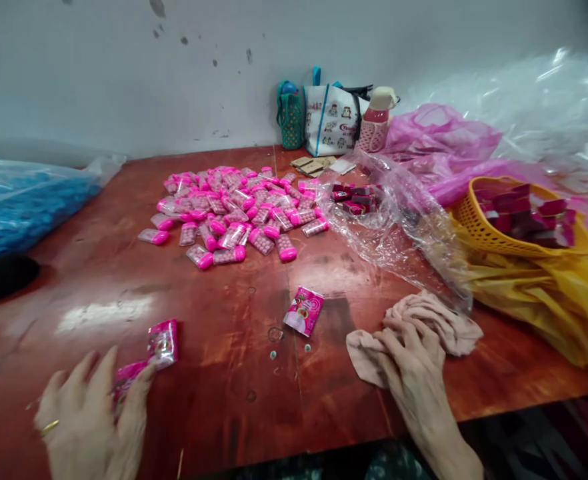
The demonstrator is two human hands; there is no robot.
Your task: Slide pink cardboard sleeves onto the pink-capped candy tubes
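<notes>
I'd call this a small workshop: a broad, worn red-brown table [224, 327] carries a whole heap of lookalike pink-capped containers [234, 203], with printed pink packets [305, 311] lying nearer the front. Goods sit about in bulk, blue pieces [29, 210] in a big clear bag [105, 167] on the left, dark red items [529, 213] in a yellow basket [514, 245] on the right, while the stained pale wall [124, 80], and the tote bag [331, 120] and drink flask [377, 115] standing near it, give the feel of plain working quarters.
</notes>
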